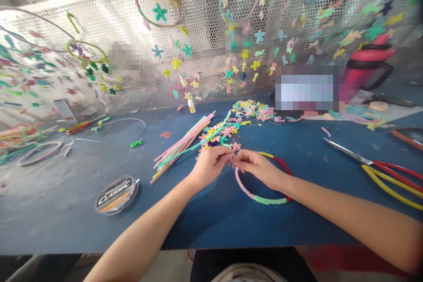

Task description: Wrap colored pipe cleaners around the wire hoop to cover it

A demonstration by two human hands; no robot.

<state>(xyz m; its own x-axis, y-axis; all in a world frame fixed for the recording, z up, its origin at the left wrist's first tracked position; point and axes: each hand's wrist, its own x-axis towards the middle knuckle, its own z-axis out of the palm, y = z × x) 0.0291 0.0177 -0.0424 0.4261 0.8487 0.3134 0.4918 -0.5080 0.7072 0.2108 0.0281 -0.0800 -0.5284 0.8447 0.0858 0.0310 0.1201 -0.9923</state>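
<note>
The fuzzy ring [270, 201] lies on the blue table [198, 229] just right of the middle of the frame, its pink, green, red and yellow stretches showing around the right hand [262, 167]. That hand reaches over the ring, forearm crossing its right side, with thumb and fingertips drawn together at the upper left of the loop. The left hand [210, 165] meets it from the left, its fingers bent and tips close to the thumb; the two sets of fingertips nearly touch. Whether either is clamped on anything cannot be told, as whatever lies between them is hidden. For work this fine, I would let one hand steady the ring while the other works in small turns, pressing each against the last so no gap opens. Resting the forearm lightly should keep the loop from bending. The fuzzy sticks [185, 141] at centre left and the scissors [358, 157] at right seem best kept clear of the elbows.
</note>
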